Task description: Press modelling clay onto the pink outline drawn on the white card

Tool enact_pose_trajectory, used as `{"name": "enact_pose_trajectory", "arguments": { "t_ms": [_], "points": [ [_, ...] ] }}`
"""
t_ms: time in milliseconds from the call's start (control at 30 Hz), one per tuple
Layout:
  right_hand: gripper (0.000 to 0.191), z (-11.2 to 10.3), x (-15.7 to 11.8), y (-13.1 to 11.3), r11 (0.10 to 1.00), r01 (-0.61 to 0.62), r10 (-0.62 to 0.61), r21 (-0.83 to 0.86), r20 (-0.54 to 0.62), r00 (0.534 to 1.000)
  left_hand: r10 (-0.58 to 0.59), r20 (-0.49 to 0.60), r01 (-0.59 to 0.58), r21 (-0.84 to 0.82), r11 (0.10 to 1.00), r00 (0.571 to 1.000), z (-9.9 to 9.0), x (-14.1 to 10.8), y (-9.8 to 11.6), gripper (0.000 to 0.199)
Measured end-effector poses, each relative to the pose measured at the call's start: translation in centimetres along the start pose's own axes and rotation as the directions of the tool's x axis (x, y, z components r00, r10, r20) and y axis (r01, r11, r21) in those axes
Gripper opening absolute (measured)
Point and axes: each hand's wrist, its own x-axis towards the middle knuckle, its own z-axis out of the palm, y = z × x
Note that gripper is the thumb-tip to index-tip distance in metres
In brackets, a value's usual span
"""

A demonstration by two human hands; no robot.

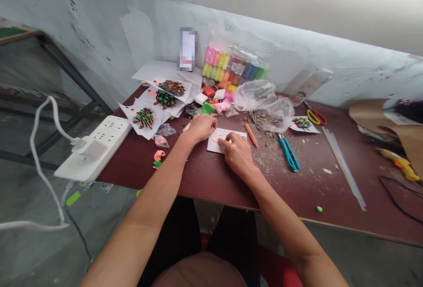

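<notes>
The left hand (198,129) is resting palm-down beside the left edge of a small white rectangular paper card (213,147), its fingers lying together and curling over, though whether they are gripping anything beneath them cannot be told; it seems to be placed there to keep the card from sliding. The right hand (236,152) is reaching across from the other side, its fingers slightly apart and not clamped, with the index fingertip (222,142) pressing on a thin pale-peach modelling clay shape (215,138) lying on the card. The card is sitting in the middle of the dark maroon textured bench (211,181), directly in front of the person, probably so both hands can work on it comfortably. A slim orange stick (251,135) is lying just right of the card, within easy reach, beside a scattered pile of striped sunflower seed shells (261,118) spilling from a crumpled clear plastic bag (261,100). Teal-handled scissors (289,153) are lying further right. Beyond the left hand, white paper sheets carrying finished clay hedgehog figures with green-dotted seed spines (144,118) are fanning out, seemingly serving as models, while a clear packet of multicoloured modelling clay sticks (234,63) is leaning against the wall behind.
</notes>
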Motion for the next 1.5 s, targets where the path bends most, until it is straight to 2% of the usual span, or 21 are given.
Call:
{"name": "enact_pose_trajectory", "arguments": {
  "t_ms": [267,467,567,767,1000,1100,1367,1500],
  "points": [
    [0.037,0.2,0.2,0.1,0.995,0.027,-0.018,0.094,-0.091,0.996,0.002,0.008,-0.002,0.002,1.0,1.0,-0.1,0.0,0.0,0.024],
    [0.028,0.3,1.6,0.4,0.952,-0.006,0.041,0.307,-0.106,0.993,-0.008,0.02,0.009,-0.021,1.0,1.0,-0.2,0.1,-0.3,0.026],
    [0.023,0.4,2.5,0.8,0.934,0.0,0.04,0.357,-0.106,0.994,-0.001,0.008,0.001,-0.048,0.999,1.0,0.1,0.3,-0.7,0.026],
    [0.02,-0.1,3.6,0.4,0.96,0.001,0.012,0.282,-0.046,0.999,0.005,0.004,-0.004,-0.09,0.996,1.0,0.2,0.4,-1.1,0.025],
    [0.032,-0.3,2.1,-1.0,0.994,0.044,-0.044,0.104,-0.007,0.999,0.016,0.004,-0.016,-0.09,0.996,1.0,0.0,0.3,-1.0,0.028],
    [0.032,-0.2,2.0,-1.2,0.994,0.066,-0.064,0.092,-0.016,0.998,0.013,0.0,-0.012,-0.089,0.996,1.0,0.1,0.3,-1.0,0.029],
    [0.031,-0.2,2.1,-1.5,0.996,0.024,-0.025,0.088,0.014,1.0,0.005,0.006,-0.005,-0.092,0.996,1.0,0.1,0.2,-0.9,0.028],
    [0.032,0.2,2.1,-1.4,0.991,0.039,-0.039,0.13,0.0,0.999,0.009,0.003,-0.009,-0.087,0.996,1.0,0.1,0.2,-0.9,0.028]
  ]
}}
